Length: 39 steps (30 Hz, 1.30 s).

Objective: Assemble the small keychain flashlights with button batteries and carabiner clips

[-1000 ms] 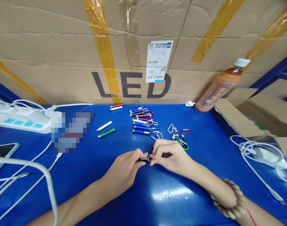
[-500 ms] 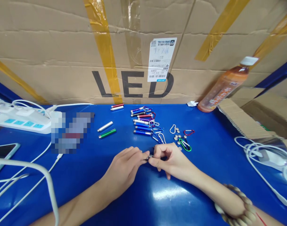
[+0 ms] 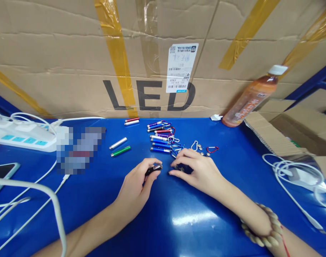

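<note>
Between the thumb and fingers of my left hand (image 3: 137,182) is a small black flashlight (image 3: 153,169), its silver end pointing right. My right hand (image 3: 200,171) is just to the right, fingers curled around a small dark thing (image 3: 179,167) that I cannot make out clearly. Beyond my hands lies a row of small flashlights (image 3: 161,150) in blue, red, purple, silver and black, with carabiners attached. A loose white carabiner (image 3: 194,145), a red carabiner (image 3: 212,149) and several button cells (image 3: 201,154) lie past my right hand, which hides part of that group.
Left of the row lie a green tube (image 3: 121,151), silver tubes (image 3: 118,143) and a red tube (image 3: 132,119). A power strip (image 3: 31,139), phone (image 3: 3,175) and cables are at left. A drink bottle (image 3: 250,100), coiled cable (image 3: 294,175) and open carton (image 3: 275,137) stand right; a large box (image 3: 77,64) is behind.
My hands were together at the black flashlight and have now moved apart. The left hand has tilted the flashlight up to view; my right hand now covers the green carabiner's place.
</note>
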Each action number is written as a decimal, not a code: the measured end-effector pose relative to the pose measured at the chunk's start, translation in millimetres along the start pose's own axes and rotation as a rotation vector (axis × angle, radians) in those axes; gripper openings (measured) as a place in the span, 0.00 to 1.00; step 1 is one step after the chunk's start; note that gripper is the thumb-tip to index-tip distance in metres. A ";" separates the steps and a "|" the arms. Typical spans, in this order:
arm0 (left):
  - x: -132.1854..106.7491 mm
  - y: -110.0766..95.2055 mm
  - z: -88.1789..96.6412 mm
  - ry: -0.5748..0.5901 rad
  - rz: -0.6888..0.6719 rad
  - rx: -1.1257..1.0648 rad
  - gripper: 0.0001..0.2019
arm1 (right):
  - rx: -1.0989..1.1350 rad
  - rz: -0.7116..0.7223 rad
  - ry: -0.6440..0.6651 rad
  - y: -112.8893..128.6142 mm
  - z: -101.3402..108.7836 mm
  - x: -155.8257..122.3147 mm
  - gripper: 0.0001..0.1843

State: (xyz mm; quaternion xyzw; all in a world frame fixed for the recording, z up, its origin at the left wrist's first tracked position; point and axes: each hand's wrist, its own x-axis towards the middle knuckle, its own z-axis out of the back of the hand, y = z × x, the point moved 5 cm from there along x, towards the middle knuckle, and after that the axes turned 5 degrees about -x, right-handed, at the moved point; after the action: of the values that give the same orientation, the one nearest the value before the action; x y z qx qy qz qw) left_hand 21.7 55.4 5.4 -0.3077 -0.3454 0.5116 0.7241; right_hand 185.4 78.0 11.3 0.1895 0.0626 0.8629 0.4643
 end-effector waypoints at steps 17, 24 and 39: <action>-2.9 -1.1 -6.2 0.052 -0.005 -0.018 0.08 | 0.388 -0.225 -0.130 3.0 4.8 0.3 0.06; -5.1 -1.5 -9.0 0.082 -0.015 -0.050 0.09 | 0.706 -0.254 -0.086 11.3 4.0 -0.2 0.08; -4.5 -8.0 -10.1 0.162 -0.054 -0.104 0.09 | 1.143 -0.453 0.145 4.8 -14.2 -4.7 0.12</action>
State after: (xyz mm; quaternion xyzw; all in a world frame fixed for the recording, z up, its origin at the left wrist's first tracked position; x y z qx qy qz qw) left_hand 33.1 47.9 5.2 -0.3757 -0.3199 0.4466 0.7464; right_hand 178.5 72.4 -1.7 0.3309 0.5852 0.5834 0.4557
